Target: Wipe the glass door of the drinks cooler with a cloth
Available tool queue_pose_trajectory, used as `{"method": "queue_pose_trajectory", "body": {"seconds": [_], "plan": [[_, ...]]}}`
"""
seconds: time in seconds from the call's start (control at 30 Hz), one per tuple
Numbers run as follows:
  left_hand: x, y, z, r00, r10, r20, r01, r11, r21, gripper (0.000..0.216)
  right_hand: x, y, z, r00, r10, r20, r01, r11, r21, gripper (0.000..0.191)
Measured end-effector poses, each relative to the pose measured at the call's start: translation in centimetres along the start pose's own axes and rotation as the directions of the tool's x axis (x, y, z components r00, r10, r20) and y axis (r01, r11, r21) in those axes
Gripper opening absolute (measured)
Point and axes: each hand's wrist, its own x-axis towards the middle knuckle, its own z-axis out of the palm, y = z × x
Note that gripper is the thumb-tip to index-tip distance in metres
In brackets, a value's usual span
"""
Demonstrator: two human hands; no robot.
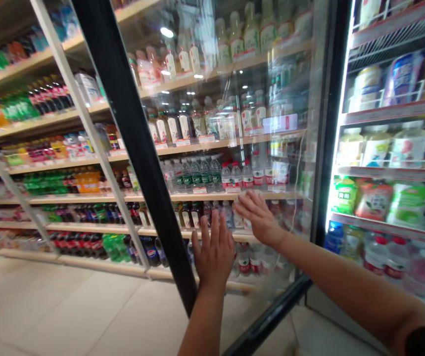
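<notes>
A glass cooler door with a black frame stands swung outward at an angle in front of me. My left hand lies flat against the lower part of the pane, close to the frame's left bar, its fingers stretched upward. To its right and slightly higher, my right hand also faces the glass, with fingers extended leftward; whether its whole palm touches the pane I cannot tell. Neither hand holds anything. Bottles with red caps on a shelf show through the glass behind both hands.
At right is the lit cooler interior, with drink bottles on wire shelves. Long wooden shelves of bottled drinks run along the left and behind the door. White uprights divide them. Pale floor tiles lie below.
</notes>
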Motion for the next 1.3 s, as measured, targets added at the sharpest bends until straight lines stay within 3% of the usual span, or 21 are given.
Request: {"method": "queue_pose_trajectory", "body": {"seconds": [0.1,0.2,0.27,0.33,0.4,0.5,0.6,0.73,0.8,0.9,0.93,1.0,1.1,1.2,1.3], "plan": [[0.1,0.0,0.0,1.0,-0.004,-0.004,0.004,1.0,0.0,0.069,0.7,0.3,-0.5,1.0,0.004,0.023,-0.004,1.0,-0.007,0.07],[0.1,0.1,0.0,1.0,-0.009,-0.012,0.009,1.0,-0.007,0.069,5.8,1.7,-1.3,0.975,0.154,-0.159,-0.157,0.988,-0.006,0.068],[0.0,0.1,0.0,1.0,-0.015,-0.021,0.014,0.999,-0.029,0.072,7.9,1.6,-1.2,0.963,0.165,-0.211,-0.171,0.985,-0.009,0.067],[-0.2,0.1,0.1,0.999,-0.017,-0.05,0.014,0.998,-0.057,0.076,6.7,0.4,-0.6,0.981,0.113,-0.159,-0.119,0.993,-0.029,0.066],[-0.4,0.0,0.1,0.996,-0.014,-0.088,0.007,0.997,-0.075,0.08,3.2,-0.9,0.2,0.999,0.007,-0.033,-0.008,0.999,-0.041,0.065],[-0.4,-0.1,0.1,0.998,-0.007,-0.059,0.003,0.998,-0.063,0.078,-1.1,-1.2,0.5,0.984,-0.137,0.113,0.139,0.99,-0.007,0.063],[-0.3,-0.1,0.1,1.0,-0.011,-0.017,0.01,0.999,-0.035,0.074,0.9,0.7,-0.6,1.0,0.004,0.007,-0.004,1.0,-0.008,0.063],[-0.1,0.0,0.2,0.999,-0.022,-0.029,0.021,0.998,-0.052,0.074,6.2,2.0,-1.7,0.957,0.236,-0.171,-0.235,0.972,0.021,0.063],[-0.1,0.0,0.1,0.999,-0.02,-0.035,0.019,0.999,-0.042,0.074,5.0,1.0,-1.2,0.958,0.246,-0.144,-0.247,0.969,0.013,0.063],[-0.2,0.0,0.0,0.999,-0.009,-0.038,0.009,1.0,-0.019,0.074,-0.8,-0.8,0.1,0.993,0.116,0.033,-0.116,0.993,0.0,0.062],[-0.3,-0.1,0.0,1.0,-0.003,-0.03,0.003,1.0,-0.018,0.074,-2.6,-0.9,0.3,0.994,0.047,0.1,-0.049,0.999,0.013,0.062],[-0.3,-0.2,0.1,1.0,0.004,-0.006,-0.004,1.0,-0.019,0.075,-4.5,-0.1,0.2,0.991,0.029,0.133,-0.033,0.999,0.025,0.06],[-0.4,-0.3,0.4,1.0,0.005,-0.003,-0.005,1.0,-0.026,0.077,-2.9,2.9,-0.9,0.981,0.193,-0.028,-0.192,0.98,0.044,0.056],[-0.3,-0.3,0.5,1.0,0.009,-0.019,-0.01,1.0,-0.007,0.079,-1.6,4.5,-1.3,0.925,0.333,-0.184,-0.32,0.943,0.097,0.056],[-0.3,-0.3,0.5,0.999,0.026,-0.023,-0.025,0.999,0.031,0.08,-4.9,3.7,-0.2,0.893,0.402,-0.203,-0.392,0.916,0.091,0.06]]}}
